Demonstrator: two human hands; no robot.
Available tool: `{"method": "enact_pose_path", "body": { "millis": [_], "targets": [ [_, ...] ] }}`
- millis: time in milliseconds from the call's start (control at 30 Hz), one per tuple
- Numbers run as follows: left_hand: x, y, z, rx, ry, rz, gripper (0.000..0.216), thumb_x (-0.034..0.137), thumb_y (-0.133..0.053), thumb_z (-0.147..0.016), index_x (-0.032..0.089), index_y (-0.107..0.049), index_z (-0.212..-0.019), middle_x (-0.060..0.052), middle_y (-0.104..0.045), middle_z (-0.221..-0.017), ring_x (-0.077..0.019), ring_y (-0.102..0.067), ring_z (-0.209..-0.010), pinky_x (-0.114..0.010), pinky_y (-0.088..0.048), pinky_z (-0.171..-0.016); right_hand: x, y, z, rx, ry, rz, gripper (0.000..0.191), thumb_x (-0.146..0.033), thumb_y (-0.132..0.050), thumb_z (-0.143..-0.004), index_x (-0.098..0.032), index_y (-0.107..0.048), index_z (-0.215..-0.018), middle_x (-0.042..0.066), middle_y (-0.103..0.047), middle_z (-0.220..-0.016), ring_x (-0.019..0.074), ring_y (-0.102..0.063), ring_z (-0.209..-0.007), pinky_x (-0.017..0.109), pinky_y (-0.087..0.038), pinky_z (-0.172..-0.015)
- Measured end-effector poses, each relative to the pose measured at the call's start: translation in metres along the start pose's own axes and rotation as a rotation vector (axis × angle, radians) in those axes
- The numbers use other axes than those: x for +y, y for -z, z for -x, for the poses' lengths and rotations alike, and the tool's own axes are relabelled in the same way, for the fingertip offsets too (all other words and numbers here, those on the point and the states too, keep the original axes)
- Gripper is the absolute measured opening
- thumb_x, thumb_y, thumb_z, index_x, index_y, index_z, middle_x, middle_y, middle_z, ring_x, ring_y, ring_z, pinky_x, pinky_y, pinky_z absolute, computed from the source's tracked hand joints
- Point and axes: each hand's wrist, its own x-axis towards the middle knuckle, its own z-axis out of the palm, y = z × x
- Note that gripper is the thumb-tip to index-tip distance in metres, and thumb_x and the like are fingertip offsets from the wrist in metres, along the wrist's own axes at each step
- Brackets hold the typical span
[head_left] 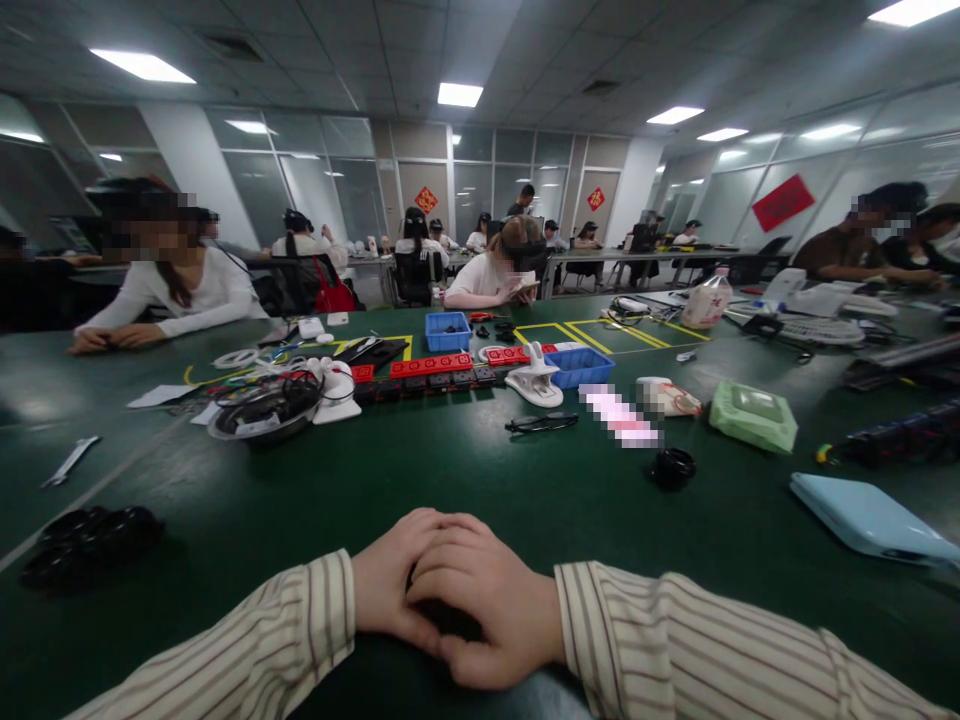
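- My right hand point(480, 600) lies over my left hand point(394, 590) on the near edge of the green table point(480, 480). The two are clasped together, fingers curled.
- Something dark shows in the gap under my right palm, between the two hands. I cannot tell what it is, nor whether either hand truly grips it or the fingers merely close around each other.
- Measured from my clasped hands, the nearest loose thing is the small black ring-shaped part point(673, 467), ahead and to the right, well apart from them; my right hand is the nearer one to it.
- The black glasses point(541, 424) lie farther ahead of my hands, long axis running left to right across the table.
- To the left of my hands sits a heap of black round parts point(90, 540), closer to my left sleeve point(247, 650) than to anything else.
- A pale blue flat case point(870, 520) lies to the right of my hands, and a green lidded box point(754, 415) beyond it.
- Past the glasses a row of red and black power strips point(431, 372) runs crosswise, with a blue bin point(578, 366) at its right end.
- The table top is dark green and smooth, with yellow tape lines further out.
- Other people sit at this table and at those behind, in an office hall with glass walls.
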Motion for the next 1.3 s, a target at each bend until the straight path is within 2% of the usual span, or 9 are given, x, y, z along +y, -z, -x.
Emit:
{"method": "enact_pose_path", "body": {
  "millis": [100, 233, 467, 567, 733, 900, 1067, 1200, 1300],
  "targets": [
    [0.001, 0.0, 0.001, 0.049, 0.028, 0.029, 0.082, 0.057, -0.072, -0.045, 0.02, -0.046, -0.114, -0.007, -0.049, -0.113, -0.0275, -0.044, -0.104, -0.042, -0.03, -0.097, 0.001, 0.001, 0.0, 0.104, -0.098, 0.007, 0.041, -0.05, -0.046, -0.072, -0.017, -0.048, -0.096, 0.006, -0.056, -0.093, 0.0181, -0.048, -0.09, 0.036, -0.032, -0.086],
    [0.006, -0.002, 0.001, 0.083, 0.049, 0.018, 0.08, 0.059, -0.072, -0.042, 0.019, -0.05, -0.107, -0.007, -0.051, -0.105, -0.0262, -0.047, -0.096, -0.042, -0.036, -0.092, 0.003, -0.004, 0.002, 0.133, -0.236, 0.086, 0.059, -0.07, -0.047, -0.065, -0.016, -0.049, -0.089, 0.006, -0.053, -0.084, 0.018, -0.045, -0.078, 0.034, -0.035, -0.074],
    [0.013, -0.003, 0.002, 0.05, 0.152, -0.176, 0.065, 0.055, -0.071, -0.049, 0.02, -0.054, -0.1, -0.006, -0.053, -0.102, -0.0264, -0.047, -0.097, -0.053, -0.02, -0.101, -0.002, -0.005, 0.001, 0.002, -0.364, 0.252, 0.041, -0.055, -0.057, -0.067, -0.017, -0.049, -0.08, 0.003, -0.051, -0.082, 0.0165, -0.043, -0.076, 0.032, -0.033, -0.071],
    [0.012, -0.004, 0.002, 0.056, 0.171, -0.197, 0.053, 0.048, -0.07, -0.053, 0.019, -0.056, -0.094, -0.005, -0.054, -0.097, -0.0239, -0.048, -0.094, -0.051, -0.021, -0.101, -0.006, -0.001, 0.0, -0.027, -0.326, 0.236, 0.034, -0.047, -0.056, -0.07, -0.017, -0.049, -0.083, 0.003, -0.052, -0.084, 0.0164, -0.043, -0.078, 0.031, -0.033, -0.071],
    [0.007, -0.003, 0.0, 0.015, 0.092, -0.152, 0.039, 0.034, -0.07, -0.052, 0.02, -0.06, -0.087, -0.003, -0.052, -0.092, -0.0221, -0.048, -0.089, -0.039, -0.037, -0.089, -0.005, -0.001, 0.002, -0.044, -0.128, 0.139, 0.023, -0.025, -0.049, -0.064, -0.016, -0.051, -0.086, 0.004, -0.055, -0.086, 0.0169, -0.046, -0.083, 0.033, -0.034, -0.078],
    [0.005, -0.001, 0.0, 0.015, 0.037, -0.082, 0.06, 0.044, -0.068, -0.054, 0.021, -0.054, -0.107, -0.005, -0.051, -0.101, -0.0242, -0.048, -0.094, -0.038, -0.039, -0.088, 0.0, -0.001, 0.001, -0.106, 0.068, 0.032, 0.027, -0.022, -0.041, -0.062, -0.017, -0.052, -0.086, 0.003, -0.056, -0.085, 0.0151, -0.049, -0.087, 0.036, -0.026, -0.095],
    [0.005, 0.0, 0.001, 0.016, -0.02, -0.068, 0.072, 0.054, -0.067, -0.056, 0.023, -0.046, -0.117, -0.007, -0.047, -0.117, -0.0279, -0.042, -0.107, -0.044, -0.029, -0.098, -0.001, 0.002, 0.0, 0.037, 0.016, -0.012, 0.035, -0.038, -0.044, -0.072, -0.016, -0.049, -0.099, 0.007, -0.056, -0.097, 0.0184, -0.047, -0.096, 0.036, -0.03, -0.092],
    [0.004, 0.0, 0.002, 0.054, 0.042, -0.051, 0.077, 0.06, -0.068, -0.051, 0.019, -0.047, -0.113, -0.009, -0.049, -0.11, -0.0273, -0.045, -0.101, -0.042, -0.036, -0.093, -0.004, 0.002, 0.001, 0.153, -0.146, 0.009, 0.048, -0.058, -0.036, -0.078, -0.015, -0.049, -0.097, 0.008, -0.055, -0.092, 0.0193, -0.047, -0.087, 0.035, -0.036, -0.079],
    [0.009, 0.0, 0.003, 0.062, 0.075, -0.092, 0.081, 0.064, -0.066, -0.049, 0.019, -0.046, -0.113, -0.009, -0.049, -0.11, -0.0279, -0.045, -0.1, -0.047, -0.031, -0.096, -0.003, -0.002, 0.003, 0.181, -0.256, 0.058, 0.058, -0.067, -0.03, -0.076, -0.015, -0.049, -0.091, 0.008, -0.053, -0.086, 0.0189, -0.045, -0.079, 0.035, -0.036, -0.073]
  ]
}}
